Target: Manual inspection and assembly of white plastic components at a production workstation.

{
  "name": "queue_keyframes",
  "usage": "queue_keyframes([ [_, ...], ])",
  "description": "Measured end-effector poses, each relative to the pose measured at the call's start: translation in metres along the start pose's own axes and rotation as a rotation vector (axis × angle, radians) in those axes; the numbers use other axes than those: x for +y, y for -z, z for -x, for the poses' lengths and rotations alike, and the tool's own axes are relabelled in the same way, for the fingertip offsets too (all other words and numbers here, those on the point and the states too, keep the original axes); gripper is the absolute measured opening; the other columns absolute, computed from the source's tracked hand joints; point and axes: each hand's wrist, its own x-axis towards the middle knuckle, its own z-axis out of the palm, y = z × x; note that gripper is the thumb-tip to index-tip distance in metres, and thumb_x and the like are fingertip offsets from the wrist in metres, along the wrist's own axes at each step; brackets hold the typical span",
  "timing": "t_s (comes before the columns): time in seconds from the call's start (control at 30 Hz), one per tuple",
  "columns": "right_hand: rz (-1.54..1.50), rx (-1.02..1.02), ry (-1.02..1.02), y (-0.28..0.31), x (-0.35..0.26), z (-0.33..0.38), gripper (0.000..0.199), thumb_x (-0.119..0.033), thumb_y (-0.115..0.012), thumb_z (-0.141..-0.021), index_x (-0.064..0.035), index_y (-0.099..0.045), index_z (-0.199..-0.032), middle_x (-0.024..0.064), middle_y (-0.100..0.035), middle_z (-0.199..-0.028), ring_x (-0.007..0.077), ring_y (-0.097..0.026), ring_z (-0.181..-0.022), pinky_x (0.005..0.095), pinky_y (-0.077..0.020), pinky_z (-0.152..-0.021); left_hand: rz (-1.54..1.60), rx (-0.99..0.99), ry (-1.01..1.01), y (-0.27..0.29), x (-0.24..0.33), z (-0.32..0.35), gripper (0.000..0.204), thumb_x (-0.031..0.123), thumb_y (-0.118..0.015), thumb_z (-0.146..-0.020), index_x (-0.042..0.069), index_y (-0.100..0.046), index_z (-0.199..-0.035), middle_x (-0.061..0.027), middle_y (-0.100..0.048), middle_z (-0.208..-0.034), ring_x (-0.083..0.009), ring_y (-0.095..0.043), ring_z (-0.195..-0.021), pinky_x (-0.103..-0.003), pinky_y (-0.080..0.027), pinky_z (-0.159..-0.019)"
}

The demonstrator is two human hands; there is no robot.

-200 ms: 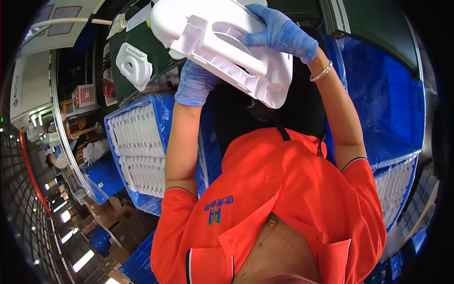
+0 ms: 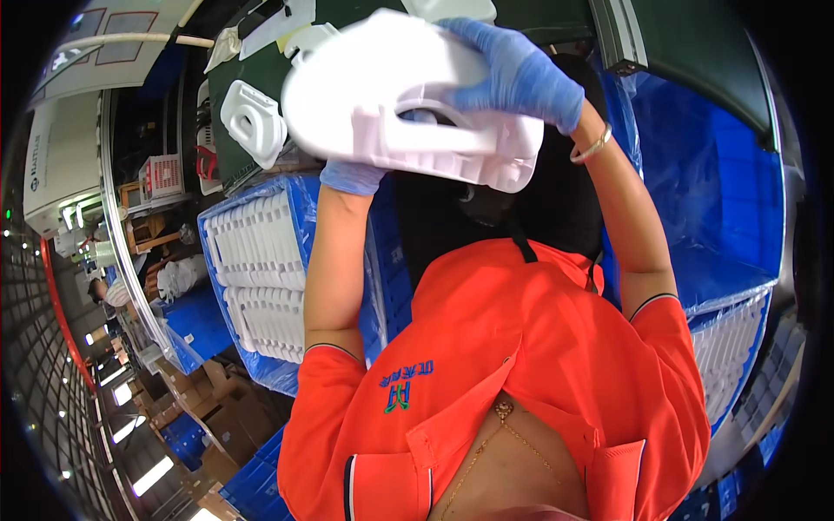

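Note:
I hold a white molded plastic part with a handle-like bar and an oval opening, tilted in front of me. My right hand, in a blue glove, grips its upper right side, the thumb reaching toward the opening. From below, my left hand, gloved too, supports the left underside; the part covers most of its fingers. A similar white part with an oval hole lies on the dark green table to the left.
On my left, a blue crate lined with clear plastic holds stacked rows of white parts. To my right stand a blue lined bin and another crate of white parts. A metal table edge juts in at the upper right.
The held white part has turned in my hands, its ribbed lower side tipping away and its smooth face showing more. Both hands stay on it.

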Motion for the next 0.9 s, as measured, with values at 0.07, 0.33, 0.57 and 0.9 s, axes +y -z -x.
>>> queue_keyframes([
  [0.07, 0.2, 0.047, 0.217, 0.005, -0.01, 0.008, 0.076, -0.029, -0.081, -0.057, -0.0152, -0.051, -0.126, 0.0116, -0.061, -0.105, 0.029, -0.06, -0.097, 0.0371, -0.046, -0.089, 0.788, 0.08, 0.3, -0.008, 0.052, -0.006, 0.049, 0.042, -0.043, -0.094, 0.002, -0.048, -0.122, -0.0131, -0.058, -0.114, -0.0244, -0.061, -0.093, -0.04, -0.054, -0.075],
  [0.33, 0.575, 0.495, 0.466, -0.016, -0.035, 0.022, 0.071, -0.009, -0.072, -0.059, -0.0269, -0.053, -0.126, 0.0133, -0.047, -0.128, 0.0301, -0.049, -0.114, 0.043, -0.0414, -0.096, 0.78, -0.281, 0.597, -0.004, 0.07, -0.01, 0.087, 0.047, -0.07, -0.071, 0.002, -0.035, -0.137, -0.0128, -0.048, -0.129, -0.0227, -0.051, -0.115, -0.034, -0.043, -0.096],
  [0.57, -0.06, 0.553, 0.038, -0.04, -0.032, 0.054, 0.063, 0.006, -0.056, -0.07, -0.0161, -0.052, -0.129, 0.0211, -0.04, -0.129, 0.0348, -0.047, -0.114, 0.0369, -0.0415, -0.095, 0.713, -0.119, 0.487, -0.047, 0.074, 0.003, 0.099, 0.037, -0.077, -0.065, 0.005, -0.024, -0.143, -0.008, -0.045, -0.129, -0.0181, -0.049, -0.112, -0.031, -0.042, -0.093],
  [0.9, -1.091, 0.45, -0.282, -0.044, -0.033, 0.067, 0.067, -0.022, -0.055, -0.091, -0.0036, -0.018, -0.145, 0.008, -0.051, -0.121, 0.0125, -0.05, -0.106, 0.0274, -0.0394, -0.096, 0.351, 0.066, 0.302, -0.084, 0.056, 0.013, 0.102, 0.042, -0.079, -0.069, 0.004, -0.018, -0.142, -0.012, -0.036, -0.134, -0.0222, -0.039, -0.123, -0.035, -0.036, -0.101],
])
